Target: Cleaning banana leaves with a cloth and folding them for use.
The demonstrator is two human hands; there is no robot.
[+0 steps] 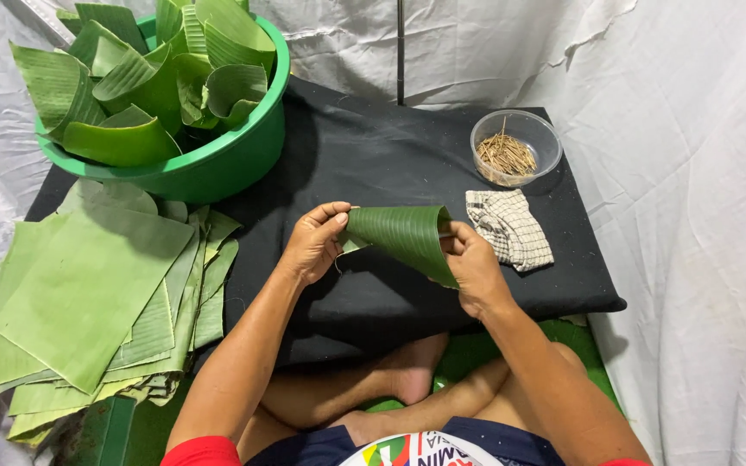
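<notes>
A dark green banana leaf piece point(403, 235), curled into a cone, hangs over the black cloth point(373, 155) between both hands. My left hand point(314, 242) pinches the narrow left tip. My right hand point(475, 267) grips the wide right edge, thumb on top. A thin stick shows at the leaf's left tip near my left fingers.
A green basin point(226, 164) full of folded leaf cones stands at the back left. A stack of flat banana leaves point(88, 293) lies at the left. A clear bowl of small sticks point(515, 148) and a checked cloth point(509, 228) sit at the right. White sheeting surrounds the black cloth.
</notes>
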